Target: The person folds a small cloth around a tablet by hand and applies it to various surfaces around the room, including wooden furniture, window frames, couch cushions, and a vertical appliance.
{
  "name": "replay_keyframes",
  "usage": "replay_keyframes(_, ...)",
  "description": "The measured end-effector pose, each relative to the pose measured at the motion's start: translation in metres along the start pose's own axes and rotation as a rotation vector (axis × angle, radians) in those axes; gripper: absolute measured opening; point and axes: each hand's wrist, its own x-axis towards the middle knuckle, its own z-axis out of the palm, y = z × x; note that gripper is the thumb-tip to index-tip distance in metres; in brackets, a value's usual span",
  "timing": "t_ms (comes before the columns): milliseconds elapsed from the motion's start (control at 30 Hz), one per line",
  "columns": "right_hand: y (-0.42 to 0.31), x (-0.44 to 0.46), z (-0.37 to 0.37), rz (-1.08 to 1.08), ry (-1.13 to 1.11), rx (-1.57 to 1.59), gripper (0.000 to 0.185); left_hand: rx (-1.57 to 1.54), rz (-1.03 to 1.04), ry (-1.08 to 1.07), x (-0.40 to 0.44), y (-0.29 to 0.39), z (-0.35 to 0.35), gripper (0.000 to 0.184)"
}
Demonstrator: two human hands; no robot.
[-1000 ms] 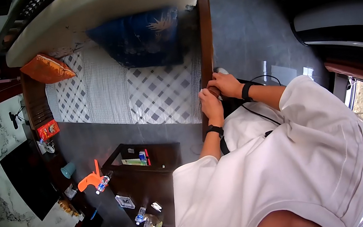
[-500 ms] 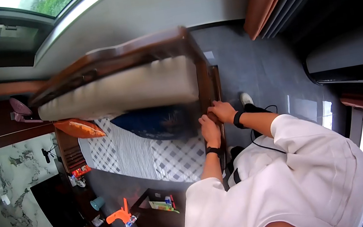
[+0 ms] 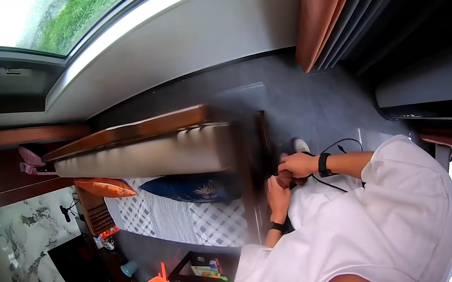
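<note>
My left hand (image 3: 278,199) and my right hand (image 3: 300,165) are close together in front of my body, fingers curled around a small dark brown object (image 3: 285,179). What it is cannot be made out. A black band circles each wrist. Just left of my hands stands the wooden end of a sofa (image 3: 247,179), blurred. A dark upright post (image 3: 263,137) is beside it. My shoe (image 3: 300,146) shows on the grey floor above my right hand.
The sofa holds a blue cushion (image 3: 192,188) and an orange cushion (image 3: 105,187). A dark table (image 3: 232,259) with small items is at the lower middle. Black cable (image 3: 342,142) hangs by my right wrist. Curtains (image 3: 328,2) hang at upper right, beyond the grey floor (image 3: 332,92).
The view has swung up to show the window and the floor behind the sofa. My hands, still together on the brown object, are now clear of the sofa's wooden end.
</note>
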Motion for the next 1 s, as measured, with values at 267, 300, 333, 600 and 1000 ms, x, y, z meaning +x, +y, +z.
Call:
replay_keyframes(267, -0.02, -0.006, 0.018, 0.053, 0.015, 0.004, 0.027, 0.04, 0.014, -0.012, -0.013, -0.01, -0.014, 0.025)
replay_keyframes(300, -0.021, -0.006, 0.024, 0.041, 0.025, 0.019, 0.027, 0.039, 0.029, -0.011, -0.015, -0.013, -0.017, 0.026)
replay_keyframes(333, -0.024, -0.005, 0.03, 0.028, 0.036, 0.033, 0.027, 0.039, 0.046, -0.008, -0.021, -0.018, -0.019, 0.026)
replay_keyframes(600, -0.089, -0.004, 0.147, -0.203, -0.165, 0.043, 0.024, 0.034, -0.166, 0.044, -0.151, -0.107, -0.028, 0.028)
replay_keyframes(1000, -0.111, -0.051, 0.224, -0.293, -0.42, -0.078, 0.024, -0.305, -0.551, 0.176, -0.265, -0.128, 0.049, 0.033)
